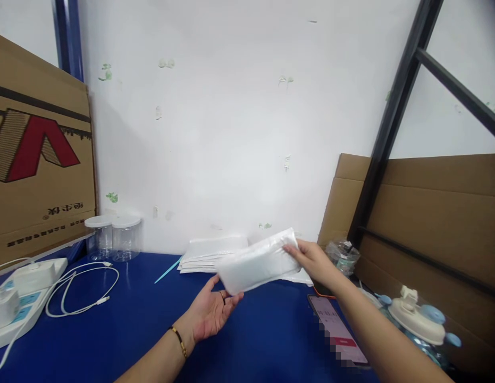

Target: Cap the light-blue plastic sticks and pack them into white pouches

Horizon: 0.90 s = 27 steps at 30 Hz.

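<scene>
A white, glossy padded envelope (257, 264) is held up at a slant above the blue table, its right end higher than its left. My right hand (309, 258) grips that right end, thumb on the front face. My left hand (213, 308) is palm up under the lower left corner, thumb and fingers apart; the corner lies at the fingertips, and whether they touch it I cannot tell. Behind the envelope, a stack of similar white envelopes (203, 258) rests against the wall. Another white piece (301, 277) shows partly behind the held envelope, to the right.
On the blue table (151, 340) lie a thin light-blue stick (167, 270), white cables (85, 266), a power strip (32, 308) and a phone (338, 330). Two lidded clear jars (126, 239) stand back left. A water bottle (418, 324) is at right; cardboard (43, 159) flanks the left.
</scene>
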Available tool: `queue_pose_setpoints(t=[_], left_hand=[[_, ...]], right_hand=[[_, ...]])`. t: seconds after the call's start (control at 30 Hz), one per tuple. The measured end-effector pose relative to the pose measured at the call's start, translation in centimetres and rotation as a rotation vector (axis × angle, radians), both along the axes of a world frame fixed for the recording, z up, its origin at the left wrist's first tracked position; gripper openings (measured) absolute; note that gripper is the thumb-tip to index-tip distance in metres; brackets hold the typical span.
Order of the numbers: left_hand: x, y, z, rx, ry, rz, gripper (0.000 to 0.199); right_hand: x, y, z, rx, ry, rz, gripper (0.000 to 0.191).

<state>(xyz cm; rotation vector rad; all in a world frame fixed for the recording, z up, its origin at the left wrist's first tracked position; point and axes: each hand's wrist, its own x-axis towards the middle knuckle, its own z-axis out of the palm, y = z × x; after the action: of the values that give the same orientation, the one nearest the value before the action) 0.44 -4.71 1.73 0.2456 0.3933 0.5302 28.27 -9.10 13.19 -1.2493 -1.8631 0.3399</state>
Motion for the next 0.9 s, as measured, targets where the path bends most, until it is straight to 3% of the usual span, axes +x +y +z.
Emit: queue_pose_setpoints(t=[0.1, 0.17, 0.33, 0.47, 0.6, 0.77, 0.9], left_hand=[[-0.1, 1.4, -1.6, 0.094, 0.065, 0.094, 0.042], [0.0, 1.8, -2.4, 0.096, 0.15, 0.14, 0.037], [0.3, 1.8, -2.8, 0.108, 0.252, 0.198, 0.033], [0.3, 2.2, -2.6, 0.117, 0.268, 0.251, 0.033], [0.2, 2.7, -2.7, 0.11, 0.305, 0.327, 0.035], [0.1, 2.7, -2.5, 0.104, 0.294, 0.347, 0.034], [-0.2, 2.7, -2.5, 0.104, 0.278, 0.385, 0.034]], right_hand=[[3.9, 3.5, -2.6, -0.103, 0.297, -0.24, 0.038], [6.3, 5.4, -4.8, -0.192, 0.362, -0.458, 0.035], [9.3, 7.5, -9.3, -0.401, 0.226, -0.641, 0.029], [9.3, 8.9, -9.6, -0.46, 0.084, -0.745, 0.022], [6.0, 11.9, -8.5, -0.404, 0.035, -0.661, 0.029], [-2.5, 16.0, -8.4, -0.428, 0.133, -0.37, 0.042], [-7.7, 17.6, -8.0, -0.354, 0.218, -0.302, 0.028]])
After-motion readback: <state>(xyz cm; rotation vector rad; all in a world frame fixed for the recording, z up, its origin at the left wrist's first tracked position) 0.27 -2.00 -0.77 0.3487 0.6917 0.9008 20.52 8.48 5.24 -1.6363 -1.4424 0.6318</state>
